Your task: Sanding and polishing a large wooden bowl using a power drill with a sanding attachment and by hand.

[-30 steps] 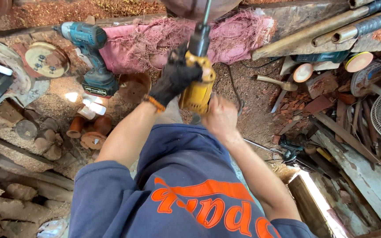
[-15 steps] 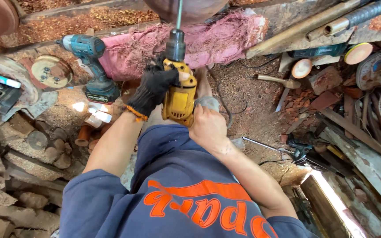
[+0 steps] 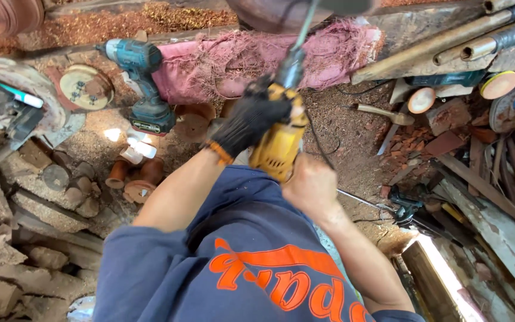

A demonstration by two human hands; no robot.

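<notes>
Gloved left hand (image 3: 247, 122) and bare right hand (image 3: 312, 186) both clamped on the yellow drill (image 3: 281, 140) mid-frame; that frayed pink cloth (image 3: 233, 59) behind it could probably snag the bit.

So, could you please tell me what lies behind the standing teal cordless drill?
Behind the teal cordless drill lies a frayed pink cloth on sawdust-strewn ground; what the cloth covers cannot be seen.

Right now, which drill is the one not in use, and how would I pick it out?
Find the frayed pink cloth across the top of the sawdust-covered workbench. At its left end stands the teal cordless drill, upright on its dark battery base. Unlike the yellow corded drill gripped by both hands, nobody touches it.
</notes>
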